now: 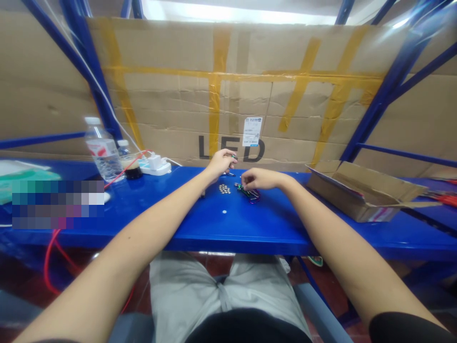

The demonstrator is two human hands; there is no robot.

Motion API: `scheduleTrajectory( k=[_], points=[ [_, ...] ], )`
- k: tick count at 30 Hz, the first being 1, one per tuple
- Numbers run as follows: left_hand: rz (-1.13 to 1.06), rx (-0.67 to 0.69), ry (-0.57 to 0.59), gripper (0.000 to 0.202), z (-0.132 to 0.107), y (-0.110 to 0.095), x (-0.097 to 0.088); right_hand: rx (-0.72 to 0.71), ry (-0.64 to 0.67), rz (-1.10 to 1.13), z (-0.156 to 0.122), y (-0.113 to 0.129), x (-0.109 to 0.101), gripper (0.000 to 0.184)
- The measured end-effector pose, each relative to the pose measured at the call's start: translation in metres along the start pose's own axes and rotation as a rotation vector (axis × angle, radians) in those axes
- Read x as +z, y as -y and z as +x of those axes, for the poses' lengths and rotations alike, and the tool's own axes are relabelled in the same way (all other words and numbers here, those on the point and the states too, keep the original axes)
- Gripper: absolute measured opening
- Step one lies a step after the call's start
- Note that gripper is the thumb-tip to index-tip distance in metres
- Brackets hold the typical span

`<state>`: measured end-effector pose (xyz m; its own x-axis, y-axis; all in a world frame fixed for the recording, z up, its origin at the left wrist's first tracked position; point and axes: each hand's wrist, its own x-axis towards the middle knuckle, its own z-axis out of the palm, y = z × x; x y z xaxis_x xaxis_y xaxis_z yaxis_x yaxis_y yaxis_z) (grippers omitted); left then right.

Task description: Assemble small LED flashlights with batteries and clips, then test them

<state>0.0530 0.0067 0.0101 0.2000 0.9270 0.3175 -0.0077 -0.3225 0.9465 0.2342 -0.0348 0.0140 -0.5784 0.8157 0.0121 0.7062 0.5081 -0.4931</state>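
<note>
My left hand (220,163) is raised a little above the blue table, its fingers pinched on a small green-and-dark metal piece (233,156) whose kind is too small to tell. To the right, my right hand (257,179) reaches down with curled fingers at a small heap of coloured metal clips (253,194), which look like carabiners in purple and green. What its fingertips grip is hidden. Between and below the hands lies a cluster of small silvery rings (224,189). A few more metal pieces (230,174) lie just behind the cluster, partly covered by my left hand.
A small white disc (224,212) lies near the front of the blue table (250,228). At right stands an open cardboard box (360,190). On the left are a water bottle (103,150), a jar of dark liquid (133,169) and a white power strip (157,166). Taped cardboard (171,105) closes off the back.
</note>
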Motion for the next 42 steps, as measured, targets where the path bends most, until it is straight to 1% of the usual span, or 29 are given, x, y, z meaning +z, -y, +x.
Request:
scheduleTrajectory(
  k=[2, 4, 7, 11, 16, 18, 19, 22, 24, 27, 29, 32, 35, 42],
  points=[
    [0.031, 0.015, 0.014, 0.021, 0.0, 0.0, -0.002, 0.009, -0.117, 0.141, 0.0, -0.001, -0.002, 0.008],
    [0.089, 0.027, 0.06, 0.015, -0.003, -0.002, -0.003, 0.024, -0.242, 0.258, 0.001, -0.002, -0.004, 0.011],
    [0.163, 0.03, 0.126, 0.011, -0.008, -0.004, -0.003, 0.009, -0.376, 0.356, 0.002, -0.005, -0.005, 0.014],
    [0.19, 0.029, 0.122, 0.014, -0.011, -0.004, -0.003, -0.049, -0.478, 0.465, 0.006, -0.008, -0.004, 0.021],
    [0.132, 0.027, 0.151, 0.011, -0.006, 0.001, -0.004, -0.123, -0.52, 0.491, 0.012, -0.012, -0.001, 0.024],
    [0.096, 0.029, 0.126, 0.008, -0.003, 0.003, -0.004, -0.138, -0.544, 0.44, 0.012, -0.012, -0.001, 0.025],
    [0.083, 0.024, 0.108, 0.007, -0.002, 0.004, -0.005, -0.141, -0.566, 0.377, 0.012, -0.011, 0.0, 0.023],
    [0.072, 0.014, 0.084, 0.005, -0.001, 0.005, -0.005, -0.148, -0.631, 0.031, 0.009, -0.007, 0.0, 0.012],
    [0.08, 0.02, 0.077, 0.007, -0.002, 0.004, -0.004, -0.151, -0.625, -0.206, 0.006, -0.002, 0.0, 0.009],
    [0.087, 0.024, 0.057, 0.008, -0.004, 0.002, -0.003, -0.079, -0.578, -0.382, 0.005, 0.004, 0.0, 0.01],
    [0.083, 0.025, 0.051, 0.007, -0.005, 0.001, -0.001, -0.026, -0.554, -0.437, 0.005, 0.005, 0.001, 0.013],
    [0.075, 0.021, 0.047, 0.006, -0.005, 0.001, -0.001, -0.002, -0.515, -0.497, 0.007, 0.003, 0.002, 0.014],
    [0.064, 0.017, 0.059, 0.007, -0.004, 0.002, -0.001, 0.0, -0.48, -0.529, 0.007, 0.0, 0.002, 0.015],
    [0.06, 0.011, 0.092, 0.009, -0.005, 0.002, -0.001, -0.049, -0.494, -0.525, 0.006, -0.006, 0.002, 0.015]
  ],
)
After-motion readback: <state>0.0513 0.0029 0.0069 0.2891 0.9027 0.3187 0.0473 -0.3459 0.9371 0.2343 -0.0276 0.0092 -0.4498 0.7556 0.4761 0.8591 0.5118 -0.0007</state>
